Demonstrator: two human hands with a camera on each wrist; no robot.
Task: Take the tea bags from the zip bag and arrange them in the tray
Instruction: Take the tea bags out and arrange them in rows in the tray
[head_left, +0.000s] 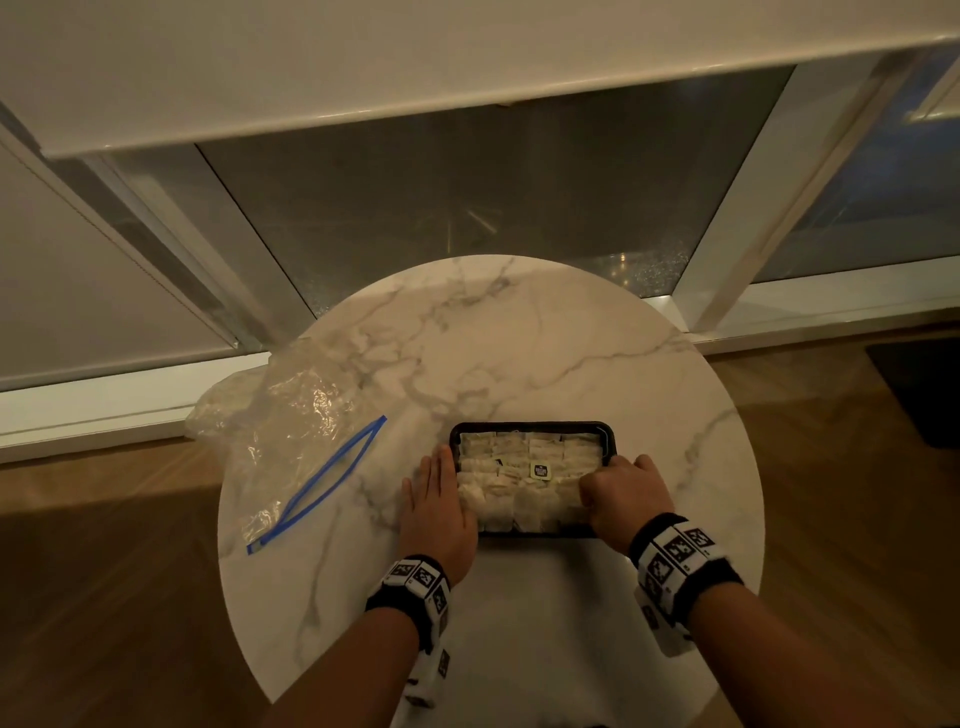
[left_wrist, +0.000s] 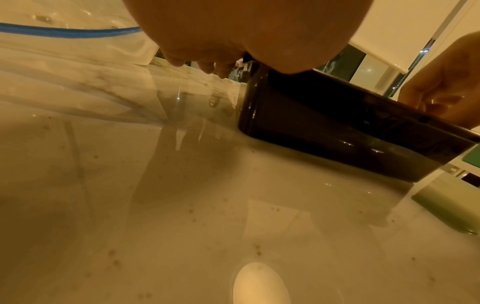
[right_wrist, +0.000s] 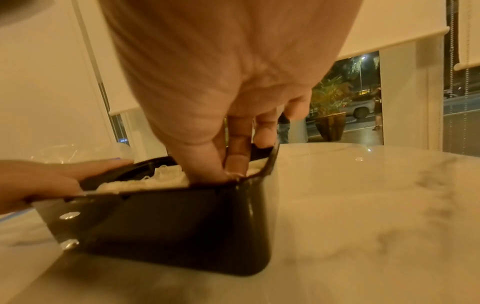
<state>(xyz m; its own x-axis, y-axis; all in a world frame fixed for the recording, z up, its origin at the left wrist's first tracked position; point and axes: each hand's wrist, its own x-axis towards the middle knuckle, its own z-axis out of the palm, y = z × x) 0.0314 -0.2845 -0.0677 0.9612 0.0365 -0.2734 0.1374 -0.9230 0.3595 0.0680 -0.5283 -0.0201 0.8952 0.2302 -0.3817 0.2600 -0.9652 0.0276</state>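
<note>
Left hand lying flat against tray. Right hand fingertips probably pinching a tea bag, wrist view only. Tag print unreadable.

both forearms reach toward twelve o'clock, each wrist wearing a black-and-white marker band. the left hand lies flat with fingers straight and together. the right hand, at its three o'clock, has fingers curled downward, knuckles raised.
</note>
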